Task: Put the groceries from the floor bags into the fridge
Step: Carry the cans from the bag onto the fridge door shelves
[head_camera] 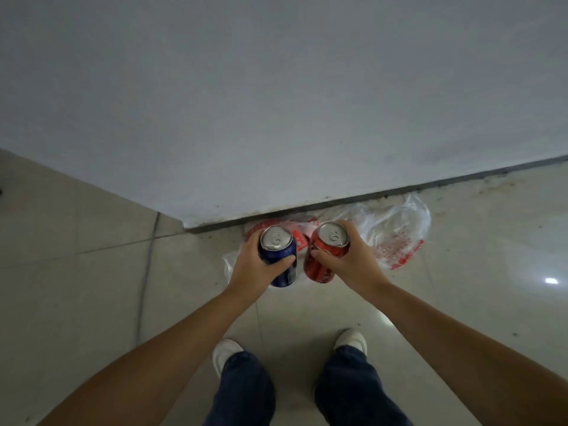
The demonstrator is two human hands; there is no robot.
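My left hand [256, 262] grips a blue drinks can [281, 256] upright, its silver top facing up. My right hand [350, 256] grips a red drinks can [322, 259] the same way, right beside the blue one. Both cans hang above a clear plastic bag with red print [393, 238] that lies crumpled on the tiled floor against the wall's foot. A red-and-white item [299, 236] shows in the bag behind the cans. No fridge is in view.
A grey-white wall [276, 103] fills the upper view, its corner ending at the left near the bag. Pale floor tiles [476, 272] spread to both sides. My two feet in white shoes [226, 353] stand just behind the bag.
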